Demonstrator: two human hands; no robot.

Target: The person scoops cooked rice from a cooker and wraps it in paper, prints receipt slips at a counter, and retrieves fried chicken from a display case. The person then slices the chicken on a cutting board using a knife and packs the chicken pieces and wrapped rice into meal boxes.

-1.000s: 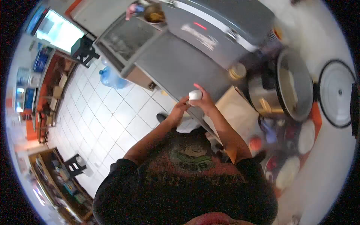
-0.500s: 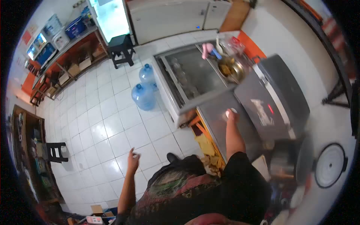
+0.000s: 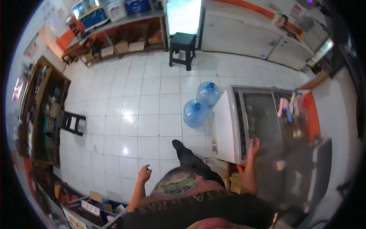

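- Hangs the left hand (image 3: 145, 173) over the tiled floor (image 3: 148, 114), fingers loosely parted.
- Spreads the right hand (image 3: 254, 146) by the freezer (image 3: 225, 135).
- Shows a blurred white object (image 3: 281, 165) on the grey surface (image 3: 267, 179).

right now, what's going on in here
Someone in a dark printed T-shirt is on the tiled floor, with nothing visible in either hand. The left hand hangs out over the floor, and the right hand is at the glass-topped chest; whether it touches is unclear. A small white object sits apart from the hands, too blurred to identify.
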